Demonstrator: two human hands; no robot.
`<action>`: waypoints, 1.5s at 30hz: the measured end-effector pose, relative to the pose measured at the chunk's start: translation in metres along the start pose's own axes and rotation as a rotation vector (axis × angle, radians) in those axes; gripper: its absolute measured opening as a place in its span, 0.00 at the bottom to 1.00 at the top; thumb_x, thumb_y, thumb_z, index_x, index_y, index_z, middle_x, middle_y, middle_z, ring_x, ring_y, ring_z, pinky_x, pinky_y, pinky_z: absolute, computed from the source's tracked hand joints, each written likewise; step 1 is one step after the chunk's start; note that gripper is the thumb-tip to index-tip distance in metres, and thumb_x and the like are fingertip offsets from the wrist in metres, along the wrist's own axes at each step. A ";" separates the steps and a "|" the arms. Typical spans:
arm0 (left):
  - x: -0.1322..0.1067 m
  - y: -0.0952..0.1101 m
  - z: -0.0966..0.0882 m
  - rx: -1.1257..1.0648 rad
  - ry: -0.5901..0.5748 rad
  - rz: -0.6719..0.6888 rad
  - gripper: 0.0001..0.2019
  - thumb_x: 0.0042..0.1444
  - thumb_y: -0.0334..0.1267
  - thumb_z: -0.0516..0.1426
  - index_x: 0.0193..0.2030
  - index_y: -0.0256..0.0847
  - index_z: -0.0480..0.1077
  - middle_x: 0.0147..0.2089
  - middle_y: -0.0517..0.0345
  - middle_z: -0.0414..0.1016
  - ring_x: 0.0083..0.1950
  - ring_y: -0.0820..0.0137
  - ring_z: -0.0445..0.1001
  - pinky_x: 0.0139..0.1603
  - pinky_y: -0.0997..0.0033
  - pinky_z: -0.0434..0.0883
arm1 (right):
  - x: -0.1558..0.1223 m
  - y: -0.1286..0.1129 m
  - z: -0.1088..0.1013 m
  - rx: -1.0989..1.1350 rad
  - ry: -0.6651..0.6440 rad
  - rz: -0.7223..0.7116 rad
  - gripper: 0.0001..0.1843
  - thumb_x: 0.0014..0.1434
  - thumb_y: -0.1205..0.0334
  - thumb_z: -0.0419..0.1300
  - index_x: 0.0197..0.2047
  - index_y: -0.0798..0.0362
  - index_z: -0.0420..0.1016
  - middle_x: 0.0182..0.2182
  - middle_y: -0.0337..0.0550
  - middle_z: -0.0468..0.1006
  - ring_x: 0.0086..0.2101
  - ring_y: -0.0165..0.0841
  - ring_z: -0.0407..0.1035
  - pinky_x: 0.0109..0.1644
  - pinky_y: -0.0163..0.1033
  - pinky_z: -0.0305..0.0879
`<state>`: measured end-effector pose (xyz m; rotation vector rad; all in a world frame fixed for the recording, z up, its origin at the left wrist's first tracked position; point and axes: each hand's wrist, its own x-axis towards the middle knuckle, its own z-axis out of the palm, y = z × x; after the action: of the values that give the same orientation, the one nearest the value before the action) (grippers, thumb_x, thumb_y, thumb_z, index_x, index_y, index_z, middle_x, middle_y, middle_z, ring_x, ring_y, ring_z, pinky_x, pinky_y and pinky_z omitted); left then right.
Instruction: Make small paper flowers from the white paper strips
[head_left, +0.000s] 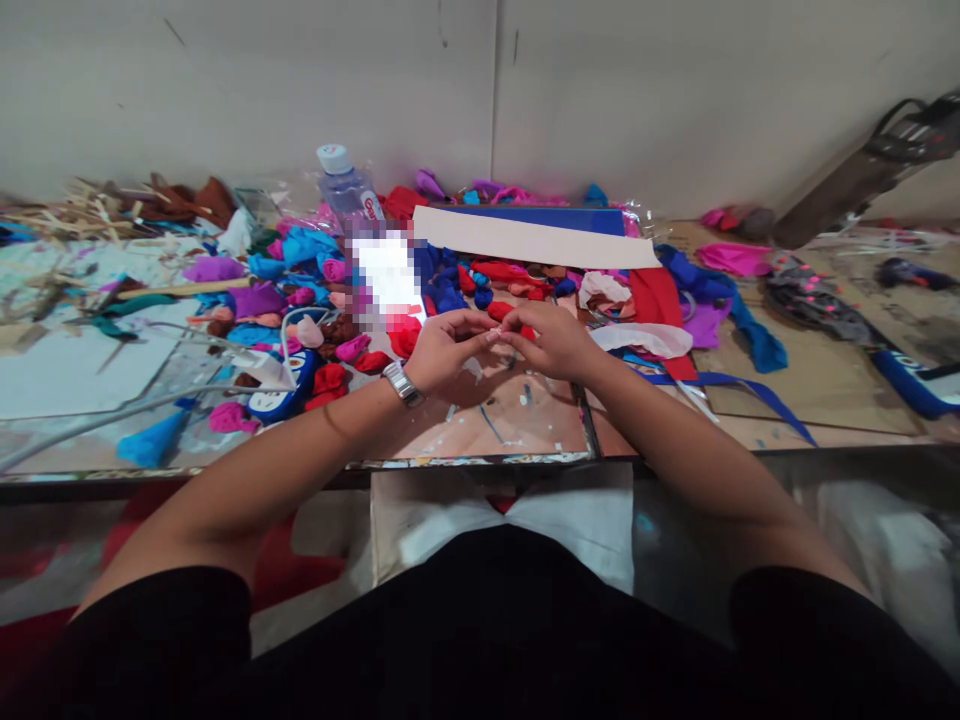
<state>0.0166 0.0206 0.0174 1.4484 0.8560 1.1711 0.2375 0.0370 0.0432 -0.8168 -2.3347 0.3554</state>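
Note:
My left hand [444,350], a metal watch [403,384] on its wrist, meets my right hand [556,342] above the work table [517,425]. Both are closed in a pinch, fingertips almost touching. Between them is a tiny pale bit, too small to name. A red crumpled cloth piece [406,337] lies beside my left hand, near a lit, blurred-out screen [394,275]. To the right of my right hand lie a whitish sheer cloth strip [649,340] and a red cloth strip [657,300].
Behind my hands lies a long cream strip [536,237]. A clear bottle [349,195] stands at the back. Colourful cloth bundles [300,245] and a grey cable [150,405] spread leftward. A dark tumbler [844,185] leans at the right, above cardboard [810,385].

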 end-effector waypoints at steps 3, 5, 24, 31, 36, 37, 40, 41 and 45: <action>0.000 0.000 -0.001 0.030 0.007 0.011 0.23 0.50 0.53 0.74 0.43 0.37 0.82 0.42 0.49 0.86 0.40 0.66 0.83 0.45 0.65 0.81 | 0.001 0.000 0.002 -0.002 0.000 0.005 0.15 0.72 0.50 0.59 0.40 0.52 0.78 0.36 0.46 0.82 0.37 0.38 0.73 0.42 0.41 0.62; 0.001 0.000 -0.001 0.035 0.015 0.013 0.22 0.51 0.53 0.74 0.43 0.37 0.82 0.43 0.48 0.86 0.41 0.66 0.84 0.45 0.66 0.81 | 0.000 0.000 0.002 0.004 0.004 0.004 0.15 0.71 0.50 0.60 0.40 0.52 0.78 0.36 0.46 0.82 0.37 0.38 0.73 0.43 0.41 0.62; 0.003 -0.001 -0.003 -0.032 0.017 -0.046 0.23 0.50 0.52 0.75 0.44 0.36 0.82 0.42 0.49 0.87 0.40 0.66 0.84 0.44 0.65 0.81 | 0.000 0.004 0.002 0.041 -0.007 0.080 0.18 0.70 0.47 0.62 0.38 0.52 0.82 0.33 0.43 0.84 0.35 0.36 0.73 0.41 0.40 0.60; 0.001 0.004 -0.001 -0.078 0.019 -0.073 0.27 0.49 0.52 0.75 0.49 0.36 0.79 0.42 0.48 0.87 0.41 0.65 0.86 0.45 0.65 0.81 | 0.000 -0.004 0.001 0.066 0.065 0.061 0.19 0.69 0.45 0.61 0.37 0.51 0.80 0.34 0.44 0.84 0.35 0.37 0.75 0.41 0.41 0.65; 0.000 0.003 0.000 -0.057 -0.011 -0.051 0.25 0.50 0.53 0.75 0.45 0.36 0.81 0.45 0.46 0.87 0.45 0.63 0.86 0.48 0.63 0.81 | 0.000 -0.004 0.003 0.031 0.080 0.050 0.16 0.69 0.48 0.61 0.37 0.51 0.79 0.34 0.44 0.84 0.36 0.38 0.76 0.43 0.42 0.65; 0.001 0.002 0.000 -0.058 -0.022 -0.042 0.24 0.51 0.53 0.74 0.46 0.36 0.81 0.46 0.46 0.87 0.45 0.64 0.86 0.49 0.63 0.81 | 0.000 -0.004 0.003 0.020 0.083 0.050 0.15 0.69 0.49 0.61 0.38 0.51 0.79 0.35 0.44 0.84 0.37 0.38 0.76 0.43 0.42 0.66; 0.002 0.000 -0.002 -0.033 -0.032 -0.013 0.23 0.51 0.52 0.74 0.46 0.37 0.83 0.46 0.46 0.87 0.45 0.64 0.85 0.49 0.62 0.81 | -0.001 -0.004 0.003 -0.012 0.083 0.035 0.13 0.69 0.51 0.62 0.38 0.50 0.79 0.35 0.44 0.84 0.37 0.38 0.76 0.43 0.42 0.65; 0.002 0.000 -0.003 -0.015 -0.028 -0.005 0.23 0.51 0.53 0.74 0.46 0.37 0.83 0.46 0.47 0.86 0.44 0.64 0.84 0.49 0.63 0.81 | -0.001 -0.004 0.004 -0.020 0.082 0.028 0.13 0.69 0.51 0.62 0.38 0.50 0.79 0.34 0.44 0.84 0.36 0.38 0.76 0.42 0.42 0.65; 0.002 0.000 -0.004 0.007 -0.020 -0.003 0.23 0.51 0.54 0.74 0.44 0.36 0.83 0.43 0.48 0.86 0.41 0.66 0.83 0.46 0.64 0.80 | -0.001 -0.004 0.004 -0.016 0.081 0.018 0.13 0.70 0.51 0.61 0.38 0.50 0.79 0.35 0.44 0.84 0.36 0.38 0.76 0.42 0.42 0.65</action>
<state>0.0135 0.0239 0.0180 1.4622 0.8493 1.1500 0.2335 0.0333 0.0413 -0.8451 -2.2588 0.3067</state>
